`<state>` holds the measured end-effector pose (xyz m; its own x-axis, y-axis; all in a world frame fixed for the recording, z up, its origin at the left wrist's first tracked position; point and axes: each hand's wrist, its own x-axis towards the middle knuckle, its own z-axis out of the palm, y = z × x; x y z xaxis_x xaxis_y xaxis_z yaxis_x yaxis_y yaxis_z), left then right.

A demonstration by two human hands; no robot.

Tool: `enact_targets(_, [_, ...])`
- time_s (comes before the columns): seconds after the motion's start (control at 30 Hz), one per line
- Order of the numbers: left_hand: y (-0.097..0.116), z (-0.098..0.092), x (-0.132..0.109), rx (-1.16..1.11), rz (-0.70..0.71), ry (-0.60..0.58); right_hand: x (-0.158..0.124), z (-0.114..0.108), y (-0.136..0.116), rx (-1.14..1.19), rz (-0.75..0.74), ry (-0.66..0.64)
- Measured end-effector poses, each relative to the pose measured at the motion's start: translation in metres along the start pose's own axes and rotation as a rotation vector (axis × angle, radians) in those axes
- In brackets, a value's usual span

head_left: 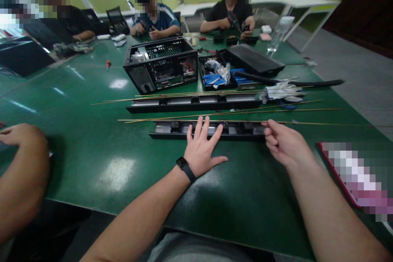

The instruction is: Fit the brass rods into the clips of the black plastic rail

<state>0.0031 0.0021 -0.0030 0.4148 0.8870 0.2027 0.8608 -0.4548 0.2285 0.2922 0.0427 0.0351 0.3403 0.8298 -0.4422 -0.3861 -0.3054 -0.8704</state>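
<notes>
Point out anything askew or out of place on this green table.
The thin gold-coloured rods lie askew, at differing angles rather than parallel. Crumpled white-and-blue gloves lie by the right end of the farther long black channel, as if dropped. No spill shows.

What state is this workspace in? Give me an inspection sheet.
Surface: green table, glossy, with light reflections.
Job's things: near rail, far rail, thin rods lying along both.
Clutter: open PC case behind the far rail; gloves at its right end; black tube beyond.
Hands: left hand spread over the near rail; right hand pinching a rod at its right end.
Cables: possible tangle, far left; too unclear to confirm.
Surroundings: co-workers opposite, one holding a drill; another person's arm at left.
</notes>
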Motion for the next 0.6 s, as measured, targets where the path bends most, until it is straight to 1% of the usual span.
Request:
enact_targets(0.07, [0.001,-0.001,0.0,0.002,-0.003,-0.009,0.004,-0.003,0.003,-0.01,-0.022,-0.005])
enact_targets(0.13, [0.001,-0.001,0.001,0.0,-0.003,-0.008,0.01,-0.009,0.001,0.0,-0.059,0.033])
enact_targets(0.23, [0.0,0.0,0.0,-0.008,0.0,0.002,0.017,-0.016,-0.002,0.018,-0.063,0.081])
enact_targets(0.3, [0.0,0.001,0.0,-0.01,0.003,0.003,0.016,-0.015,0.0,0.009,-0.062,0.056])
enact_targets(0.4, [-0.001,0.002,0.0,-0.006,0.005,0.004,0.013,-0.01,0.005,-0.021,-0.045,-0.034])
enact_targets(0.47, [-0.002,0.002,-0.001,-0.005,0.007,0.008,0.012,-0.009,0.006,-0.021,-0.034,-0.046])
enact_targets(0.6, [-0.003,0.004,-0.001,-0.008,0.016,0.014,0.019,-0.017,0.002,0.024,-0.069,0.066])
